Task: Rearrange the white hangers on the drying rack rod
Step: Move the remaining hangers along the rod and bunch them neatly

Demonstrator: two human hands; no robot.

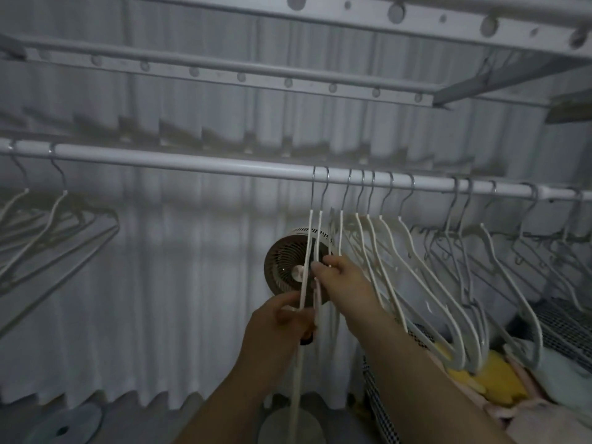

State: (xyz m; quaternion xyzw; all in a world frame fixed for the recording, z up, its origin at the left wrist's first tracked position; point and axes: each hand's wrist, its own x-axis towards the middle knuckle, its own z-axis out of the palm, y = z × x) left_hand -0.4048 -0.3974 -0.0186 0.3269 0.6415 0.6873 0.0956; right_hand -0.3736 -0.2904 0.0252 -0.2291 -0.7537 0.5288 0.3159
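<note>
Since the white hangers look light and stiff, take them by the arms. Left hand and right hand each pinch one arm.

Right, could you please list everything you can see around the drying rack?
rod: one, white, across the middle.
hangers: two far left, many centre to right, white, on the rod.
fan: one, brown, behind the centre hangers.
curtain: one, pale, backdrop.
overhead rails: two, grey, top.
yellow cloth: one, lower right.
checked cloth: one, black-and-white, lower right.
left hand: one, pinching a hanger low down.
right hand: one, gripping hangers higher up.
</note>
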